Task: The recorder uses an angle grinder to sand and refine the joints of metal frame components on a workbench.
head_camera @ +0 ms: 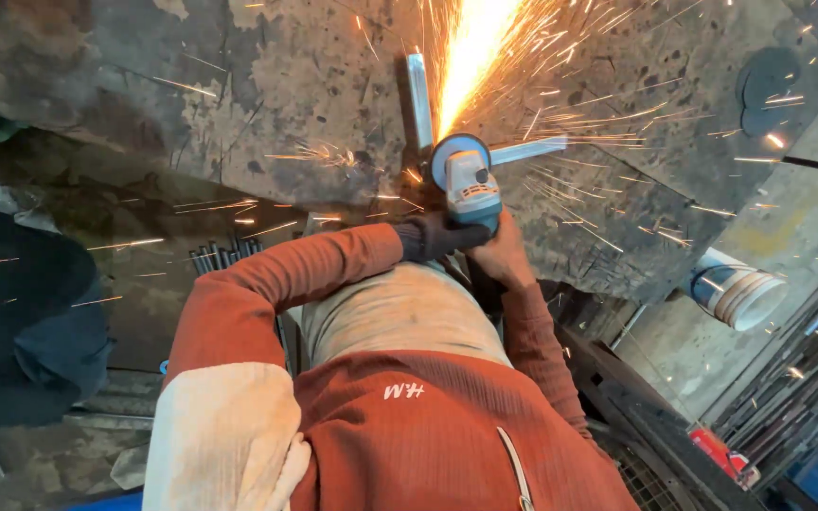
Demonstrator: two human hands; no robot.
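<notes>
Both my hands grip a grey and teal angle grinder held out in front of me. My left hand, in a dark glove, wraps the grinder's body from the left. My right hand, bare, holds its rear end. The disc touches two shiny metal bars joined at a corner: one runs away from me, the other runs to the right. A bright fan of orange sparks shoots away from the disc. The bars lie on a stained steel worktop.
A white bucket lies on its side at the right. Dark steel rods stick out under the worktop. A dark bundle sits at the left. Metal racks and a red object fill the lower right.
</notes>
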